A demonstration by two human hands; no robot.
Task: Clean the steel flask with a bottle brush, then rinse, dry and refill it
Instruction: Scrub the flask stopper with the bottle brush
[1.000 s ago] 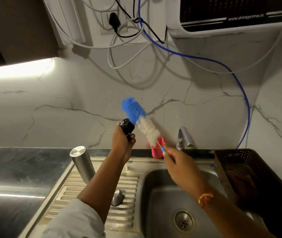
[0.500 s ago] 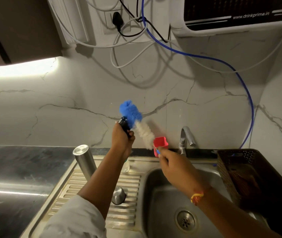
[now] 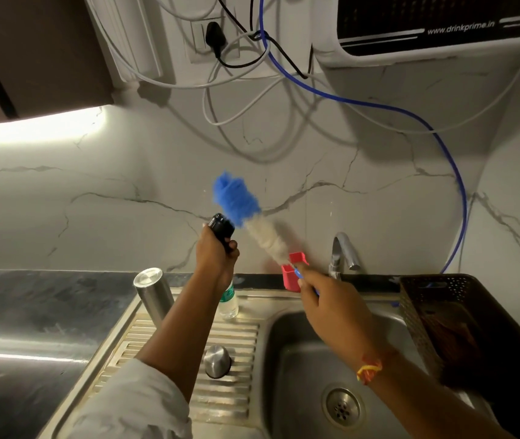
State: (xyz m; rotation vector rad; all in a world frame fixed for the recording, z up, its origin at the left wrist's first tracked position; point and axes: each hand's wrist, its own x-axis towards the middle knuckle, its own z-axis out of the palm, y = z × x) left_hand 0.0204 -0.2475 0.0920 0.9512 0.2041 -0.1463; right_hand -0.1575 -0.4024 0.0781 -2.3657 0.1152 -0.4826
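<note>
The left hand (image 3: 217, 258) grips a black-capped container (image 3: 220, 228) just beside the blue tip of the bottle brush (image 3: 261, 232), whose handle the right hand (image 3: 331, 302) holds above the sink (image 3: 284, 343). The steel flask (image 3: 154, 294) stands on the sink's drainboard, apparently unscrubbed; rinsing, drying and refilling also remain. A red holder (image 3: 291, 275) and tap (image 3: 342, 251) crowd the sink's back edge.

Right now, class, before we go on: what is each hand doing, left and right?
Left hand: closed round a black-topped object.
Right hand: closed on the bottle brush handle.
</note>
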